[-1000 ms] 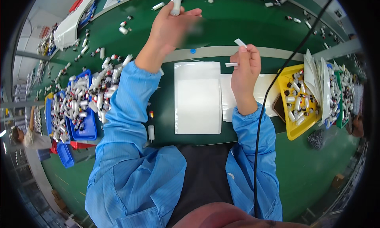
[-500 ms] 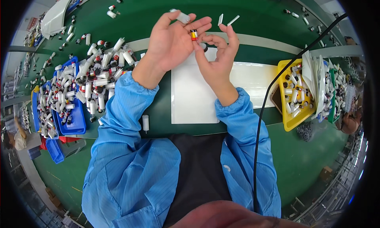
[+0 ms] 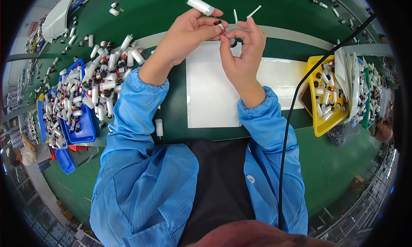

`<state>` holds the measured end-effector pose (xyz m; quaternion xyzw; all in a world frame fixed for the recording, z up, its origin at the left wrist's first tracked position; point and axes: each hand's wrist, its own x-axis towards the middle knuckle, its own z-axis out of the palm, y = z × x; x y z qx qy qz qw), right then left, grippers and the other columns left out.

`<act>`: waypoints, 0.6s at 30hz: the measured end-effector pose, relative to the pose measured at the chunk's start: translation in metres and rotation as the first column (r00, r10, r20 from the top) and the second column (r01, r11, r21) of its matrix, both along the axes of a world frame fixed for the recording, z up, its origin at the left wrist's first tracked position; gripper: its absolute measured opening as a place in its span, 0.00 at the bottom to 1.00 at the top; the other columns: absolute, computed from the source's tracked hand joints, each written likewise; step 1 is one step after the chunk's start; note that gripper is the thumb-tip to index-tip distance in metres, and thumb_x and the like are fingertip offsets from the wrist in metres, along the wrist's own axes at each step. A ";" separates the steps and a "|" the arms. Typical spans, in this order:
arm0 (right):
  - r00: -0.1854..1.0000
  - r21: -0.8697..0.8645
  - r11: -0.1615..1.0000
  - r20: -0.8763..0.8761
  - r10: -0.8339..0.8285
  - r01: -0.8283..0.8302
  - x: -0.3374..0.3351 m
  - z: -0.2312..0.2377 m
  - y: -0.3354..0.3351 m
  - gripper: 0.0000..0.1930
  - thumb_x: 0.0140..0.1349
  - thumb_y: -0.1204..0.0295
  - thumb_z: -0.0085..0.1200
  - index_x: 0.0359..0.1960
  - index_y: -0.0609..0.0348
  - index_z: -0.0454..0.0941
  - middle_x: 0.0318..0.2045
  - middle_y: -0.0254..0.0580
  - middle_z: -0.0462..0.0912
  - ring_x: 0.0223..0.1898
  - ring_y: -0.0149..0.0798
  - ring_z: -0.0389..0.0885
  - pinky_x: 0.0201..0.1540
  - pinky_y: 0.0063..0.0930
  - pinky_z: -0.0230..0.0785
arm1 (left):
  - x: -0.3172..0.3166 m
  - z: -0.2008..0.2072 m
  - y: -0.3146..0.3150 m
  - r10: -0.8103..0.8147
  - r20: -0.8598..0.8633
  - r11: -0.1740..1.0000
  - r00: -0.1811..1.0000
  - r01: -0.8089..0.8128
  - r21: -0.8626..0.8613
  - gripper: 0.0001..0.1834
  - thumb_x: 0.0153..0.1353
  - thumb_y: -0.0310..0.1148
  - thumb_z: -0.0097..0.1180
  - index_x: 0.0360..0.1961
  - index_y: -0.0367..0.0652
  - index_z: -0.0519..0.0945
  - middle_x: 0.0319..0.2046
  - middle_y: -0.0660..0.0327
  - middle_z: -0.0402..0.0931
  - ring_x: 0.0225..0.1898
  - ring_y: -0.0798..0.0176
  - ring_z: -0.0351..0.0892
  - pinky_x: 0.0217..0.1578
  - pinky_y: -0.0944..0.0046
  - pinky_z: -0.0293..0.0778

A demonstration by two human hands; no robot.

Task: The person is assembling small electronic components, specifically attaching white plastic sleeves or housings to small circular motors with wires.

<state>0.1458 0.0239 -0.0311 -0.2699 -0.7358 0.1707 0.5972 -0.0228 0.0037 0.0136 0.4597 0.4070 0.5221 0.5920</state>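
My left hand (image 3: 184, 39) is raised over the work table, its fingers bent round a white cylinder (image 3: 200, 5). Its thumb and finger also pinch a small black, white and red piece (image 3: 221, 27). My right hand (image 3: 244, 51) meets it from the right, thumb and fingertips closed at the red end of that piece. A black round part (image 3: 233, 42) shows at the right hand's fingers; how it is held is unclear. Two thin white strips, one upright (image 3: 235, 16) and one slanted (image 3: 254, 11), show beyond the right fingertips; I cannot tell whether they are held.
A white sheet (image 3: 212, 92) lies below my hands. Another white cylinder (image 3: 159, 127) rests beside my left sleeve. Piled cylinders (image 3: 109, 77) and a blue tray (image 3: 88, 133) are at left. A yellow tray (image 3: 318, 126) of parts stands at right, with a black cable (image 3: 296, 94) crossing before it.
My left hand has turned from palm-up to a pinch on the small piece, and the white cylinder has swung up. My right hand has moved slightly right, staying at the piece.
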 end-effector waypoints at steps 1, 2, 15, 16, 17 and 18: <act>0.998 -0.033 0.999 -0.052 0.036 -0.038 0.001 0.002 -0.001 0.34 0.56 0.82 0.60 0.66 0.64 0.61 0.36 0.40 0.81 0.50 0.40 0.74 0.56 0.35 0.65 | 0.000 -0.001 0.000 0.010 0.000 1.000 1.000 -0.010 0.029 0.23 0.67 0.24 0.56 0.62 0.34 0.68 0.52 0.51 0.80 0.51 0.62 0.82 0.54 0.64 0.78; 0.992 -0.061 0.995 -0.109 0.069 -0.076 0.001 0.003 -0.001 0.33 0.57 0.82 0.60 0.65 0.64 0.61 0.37 0.41 0.81 0.49 0.38 0.75 0.54 0.33 0.67 | 0.000 -0.002 0.001 0.021 -0.001 0.998 1.000 -0.021 0.058 0.23 0.67 0.23 0.56 0.62 0.34 0.69 0.52 0.51 0.80 0.51 0.63 0.81 0.54 0.64 0.78; 0.689 -0.546 0.466 -0.689 0.223 -0.697 0.016 0.031 0.007 0.26 0.63 0.81 0.57 0.59 0.66 0.57 0.40 0.44 0.82 0.42 0.30 0.79 0.47 0.24 0.71 | -0.001 0.005 0.000 0.032 -0.233 0.985 0.972 0.008 0.170 0.24 0.65 0.19 0.54 0.62 0.33 0.70 0.55 0.56 0.76 0.54 0.66 0.78 0.56 0.66 0.76; 0.695 -0.552 0.474 -0.690 0.201 -0.686 0.014 0.029 0.007 0.26 0.63 0.81 0.58 0.59 0.66 0.57 0.39 0.44 0.82 0.42 0.31 0.79 0.47 0.24 0.71 | -0.001 0.001 0.001 0.042 -0.230 0.985 0.972 -0.002 0.171 0.24 0.65 0.19 0.54 0.62 0.34 0.71 0.55 0.57 0.76 0.54 0.66 0.78 0.56 0.66 0.76; 0.701 -0.559 0.482 -0.691 0.179 -0.674 0.013 0.028 0.007 0.27 0.63 0.81 0.58 0.59 0.66 0.57 0.39 0.45 0.82 0.42 0.31 0.80 0.47 0.24 0.71 | -0.001 0.000 0.001 0.052 -0.227 0.985 0.972 -0.012 0.172 0.24 0.65 0.19 0.54 0.62 0.34 0.71 0.55 0.57 0.76 0.54 0.66 0.78 0.57 0.66 0.76; 0.711 -0.573 0.480 -0.683 0.167 -0.664 0.013 0.027 0.007 0.27 0.62 0.81 0.58 0.58 0.65 0.57 0.39 0.45 0.83 0.42 0.31 0.80 0.47 0.23 0.71 | -0.001 -0.001 0.001 0.045 -0.248 0.985 0.968 -0.002 0.173 0.24 0.65 0.19 0.54 0.62 0.34 0.71 0.55 0.57 0.76 0.55 0.66 0.78 0.57 0.66 0.76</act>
